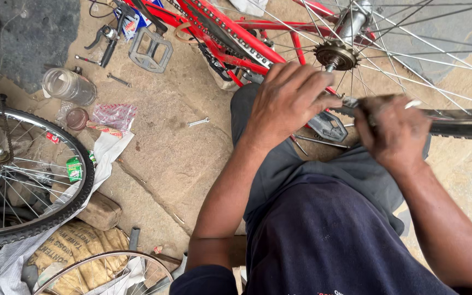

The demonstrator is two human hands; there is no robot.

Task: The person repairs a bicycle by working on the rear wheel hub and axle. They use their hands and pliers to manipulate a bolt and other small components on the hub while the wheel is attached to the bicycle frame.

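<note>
A spoked bicycle wheel (454, 114) of a red bicycle (236, 38) fills the top right, its hub and sprocket (335, 54) just above my hands. My left hand (288, 101) rests with curled fingers on the spokes below the sprocket, next to a dark pedal (329, 127). My right hand (394, 131) is closed around the wheel's rim and tyre, with a small pale object (413, 102) pinched at the fingertips. What that object is I cannot tell. My knees in grey trousers lie under both hands.
On the stone floor lie a metal pedal (149, 50), a small spanner (198, 122), a brake lever (105, 41), a clear jar (69, 86) and plastic wrappers (114, 114). Another bicycle wheel (23, 175) stands at left, above a sack (77, 246) and a bare rim (110, 270).
</note>
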